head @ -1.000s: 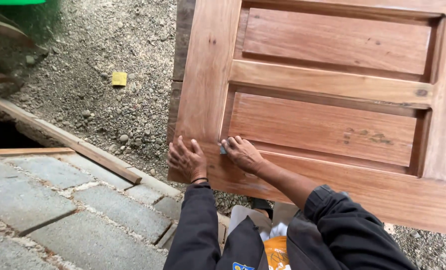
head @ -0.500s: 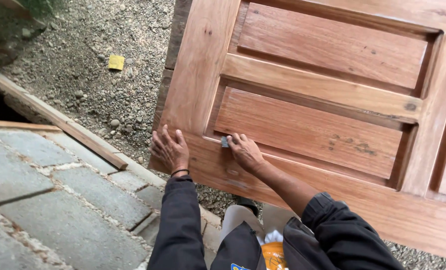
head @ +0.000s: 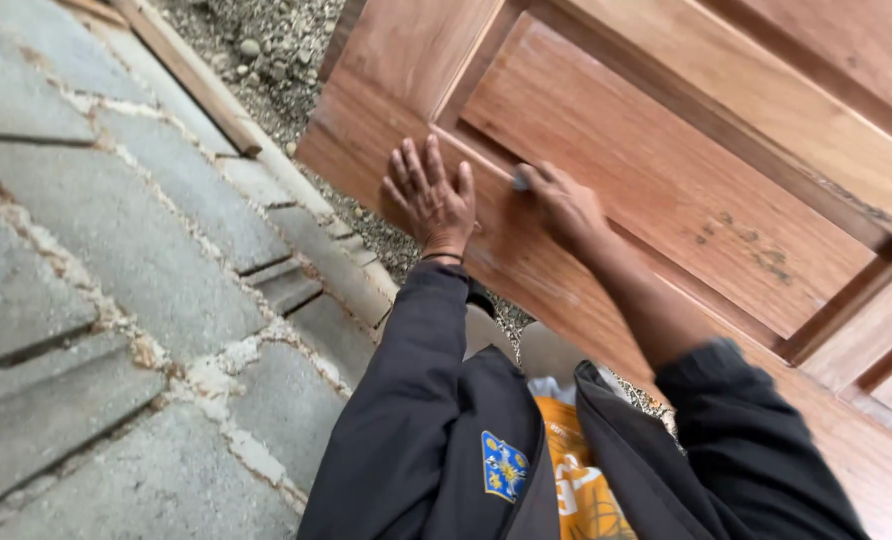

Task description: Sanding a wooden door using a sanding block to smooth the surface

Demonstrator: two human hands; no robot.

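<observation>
While the left hand (head: 429, 197) lies flat with fingers spread on the bottom rail of the wooden door (head: 666, 170), it looks to be there to steady the slab, pressing it down so it does not shift. Just beside it, the right hand (head: 564, 203) is curled, fingertips pinching a small grey pad (head: 519, 181) against the groove where the rail meets the recessed panel (head: 656, 175); the pad sits right in that moulded corner, which a flat palm could not reach. Both dark sleeves (head: 406, 400) stretch forward from the body, so the person leans over the work. Beyond the door's lower corner lie grey paving blocks (head: 96, 260), a wooden batten (head: 191, 70) along their edge, and loose gravel (head: 276, 50).
</observation>
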